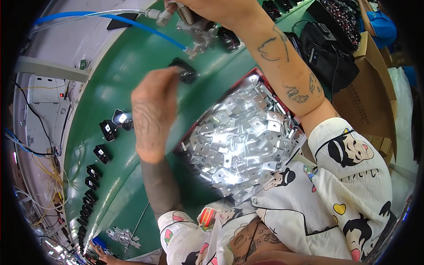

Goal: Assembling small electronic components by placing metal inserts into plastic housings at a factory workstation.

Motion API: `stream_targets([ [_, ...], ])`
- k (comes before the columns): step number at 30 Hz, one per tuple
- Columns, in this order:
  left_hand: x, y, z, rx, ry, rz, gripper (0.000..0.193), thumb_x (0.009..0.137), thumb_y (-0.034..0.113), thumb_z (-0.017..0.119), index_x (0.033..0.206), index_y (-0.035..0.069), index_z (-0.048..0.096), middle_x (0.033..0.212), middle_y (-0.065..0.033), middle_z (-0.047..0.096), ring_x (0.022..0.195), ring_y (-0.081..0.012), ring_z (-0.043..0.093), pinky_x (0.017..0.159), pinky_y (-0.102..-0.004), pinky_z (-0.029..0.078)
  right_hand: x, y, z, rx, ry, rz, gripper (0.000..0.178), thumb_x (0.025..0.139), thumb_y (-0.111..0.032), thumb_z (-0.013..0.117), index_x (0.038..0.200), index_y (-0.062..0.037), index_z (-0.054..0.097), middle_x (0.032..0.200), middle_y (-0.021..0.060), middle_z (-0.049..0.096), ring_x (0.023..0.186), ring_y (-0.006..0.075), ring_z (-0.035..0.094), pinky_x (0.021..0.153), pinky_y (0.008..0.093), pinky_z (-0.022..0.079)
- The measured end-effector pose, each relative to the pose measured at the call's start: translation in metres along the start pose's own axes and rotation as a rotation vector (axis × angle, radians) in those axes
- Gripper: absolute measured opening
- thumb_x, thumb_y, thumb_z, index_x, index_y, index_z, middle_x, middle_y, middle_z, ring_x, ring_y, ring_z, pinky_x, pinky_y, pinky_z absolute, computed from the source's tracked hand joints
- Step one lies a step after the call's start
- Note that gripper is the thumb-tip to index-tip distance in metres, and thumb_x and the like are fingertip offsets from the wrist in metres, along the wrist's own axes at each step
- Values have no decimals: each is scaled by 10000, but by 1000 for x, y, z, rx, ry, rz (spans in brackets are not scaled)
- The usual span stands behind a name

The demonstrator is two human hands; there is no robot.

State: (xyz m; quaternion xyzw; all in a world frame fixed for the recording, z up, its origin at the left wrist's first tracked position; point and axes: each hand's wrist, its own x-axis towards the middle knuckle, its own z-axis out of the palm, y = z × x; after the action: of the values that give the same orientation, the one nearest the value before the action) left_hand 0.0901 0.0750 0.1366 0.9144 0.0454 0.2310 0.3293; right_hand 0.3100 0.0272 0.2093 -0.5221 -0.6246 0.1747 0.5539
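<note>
My right hand [212,9] is at the top edge, partly cut off, and closes round a metal air tool [187,15] fed by hoses. My left hand [152,104] hovers over the green table, smeared by motion. Its fingertips are at a small black housing [187,76]; whether they grip it cannot be made out. Right of that hand, a shallow red-edged tray [258,70] holds a heap of small bent metal plates [238,137] with holes.
A curved row of black housings [101,153] runs along the left of the green table [119,176]. Loose metal pieces [123,237] lie near another person's hand [102,254]. A blue hose [145,26] crosses above. Right stand a black bag [329,64] and a cardboard box [366,97].
</note>
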Motion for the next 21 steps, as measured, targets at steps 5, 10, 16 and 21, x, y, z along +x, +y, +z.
stream_targets([
  [5, 1, -65, 41, 361, 165, -18, 141, 823, 72, 706, 958, 46, 738, 895, -68, 697, 665, -219, 625, 625, -301, 489, -1, -2, 3, 34, 51, 5, 474, 762, 13, 611, 1222, -20, 501, 799, 40, 563, 605, 140, 505, 561, 241, 407],
  [10, 2, -76, 67, 517, 207, 58, 99, 824, 123, 681, 897, 75, 727, 855, -67, 652, 719, -249, 612, 671, -341, 495, -6, -1, 10, 70, 108, 32, 481, 763, 11, 611, 1230, -24, 502, 807, 39, 557, 614, 142, 498, 570, 243, 402],
  [16, 5, -73, 70, 619, 146, 82, 54, 807, 112, 655, 830, 90, 699, 865, -64, 626, 721, -255, 588, 675, -355, 483, -16, -8, 12, 81, 176, 76, 488, 765, 9, 611, 1240, -30, 503, 818, 38, 551, 625, 143, 490, 579, 246, 397],
  [21, -2, -65, 64, 688, 80, 79, 50, 803, 122, 652, 792, 86, 684, 885, -65, 622, 729, -258, 589, 676, -360, 472, -25, -24, 9, 41, 211, 107, 495, 767, 7, 611, 1248, -34, 504, 826, 37, 546, 635, 145, 483, 588, 248, 392],
])
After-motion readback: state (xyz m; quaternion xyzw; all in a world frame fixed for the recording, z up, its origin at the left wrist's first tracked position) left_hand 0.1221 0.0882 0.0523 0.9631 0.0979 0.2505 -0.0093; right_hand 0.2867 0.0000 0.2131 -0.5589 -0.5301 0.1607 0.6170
